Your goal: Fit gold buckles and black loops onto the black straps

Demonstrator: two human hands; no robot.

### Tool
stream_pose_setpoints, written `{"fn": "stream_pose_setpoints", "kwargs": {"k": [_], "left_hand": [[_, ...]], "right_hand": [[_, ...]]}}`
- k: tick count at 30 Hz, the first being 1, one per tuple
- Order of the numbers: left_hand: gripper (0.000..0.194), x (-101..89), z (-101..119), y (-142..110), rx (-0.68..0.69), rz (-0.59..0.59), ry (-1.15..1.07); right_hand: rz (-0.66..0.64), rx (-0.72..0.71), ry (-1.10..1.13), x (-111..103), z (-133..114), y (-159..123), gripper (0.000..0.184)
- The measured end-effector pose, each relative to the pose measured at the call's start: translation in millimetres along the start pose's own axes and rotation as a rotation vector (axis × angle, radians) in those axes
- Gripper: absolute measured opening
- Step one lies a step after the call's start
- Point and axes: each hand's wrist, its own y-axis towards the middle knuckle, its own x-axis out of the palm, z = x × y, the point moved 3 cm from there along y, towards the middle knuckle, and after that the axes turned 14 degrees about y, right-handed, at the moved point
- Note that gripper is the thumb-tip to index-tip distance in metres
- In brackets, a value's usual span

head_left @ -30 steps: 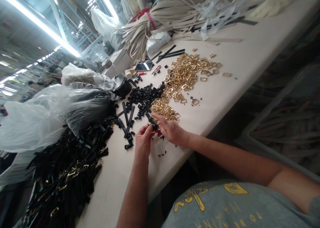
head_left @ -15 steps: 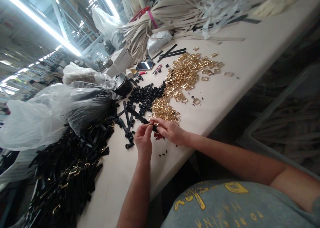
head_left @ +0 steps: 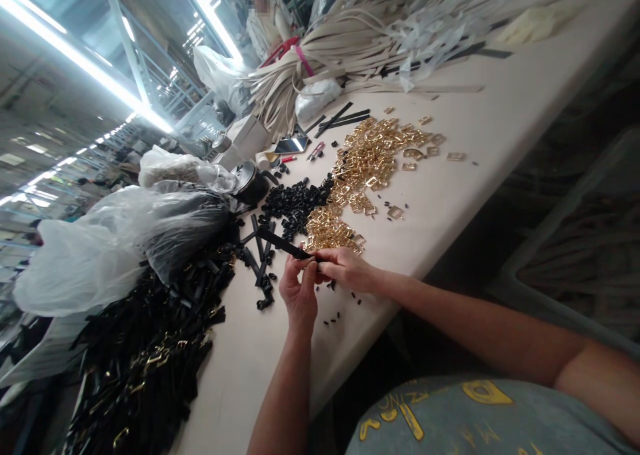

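Note:
Between my two hands is a black strap (head_left: 281, 242), its free end pointing up and left over the table. My left hand (head_left: 300, 288) pinches it with thumb and fingers near its lower end. Fingers of my right hand (head_left: 347, 268) are closed on that same end, touching the left fingertips; the very tip is hidden. Just beyond the hands lies a heap of gold buckles (head_left: 333, 232), beside a pile of small black loops (head_left: 295, 202). Several loose black strap pieces (head_left: 259, 262) lie left of my left hand.
Finished-looking black straps with gold buckles (head_left: 150, 355) heap along the left edge, below plastic bags (head_left: 90, 255). A black pot (head_left: 250, 183), a phone (head_left: 291, 145) and a bundle of beige straps (head_left: 335, 38) stand farther back. The table edge (head_left: 450, 232) runs along the right.
The view has shifted, so the scene sits slightly lower. My right fingers have drawn in closer around the strap's lower end; my left hand keeps its pinch.

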Motion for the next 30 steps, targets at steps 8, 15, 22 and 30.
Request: {"fn": "stream_pose_setpoints", "kwargs": {"k": [8,15,22,30], "left_hand": [[0.013,-0.1,3.7,3.4,0.089,0.100,0.019],[0.014,2.2,1.7,0.5,0.078,0.086,0.006],[0.035,-3.4,-1.2,5.6,-0.013,0.110,-0.093],[0.037,-3.2,-6.0,12.3,-0.189,0.081,-0.374]], "right_hand": [[0.079,-0.065,-0.372,6.4,-8.3,-5.1,0.022],[0.128,-0.058,-0.353,3.1,-9.8,-5.3,0.030],[0.163,-0.158,-0.407,-5.7,-21.3,-10.1,0.025],[0.195,-0.193,-0.602,-5.5,-18.7,-10.1,0.024]]}}
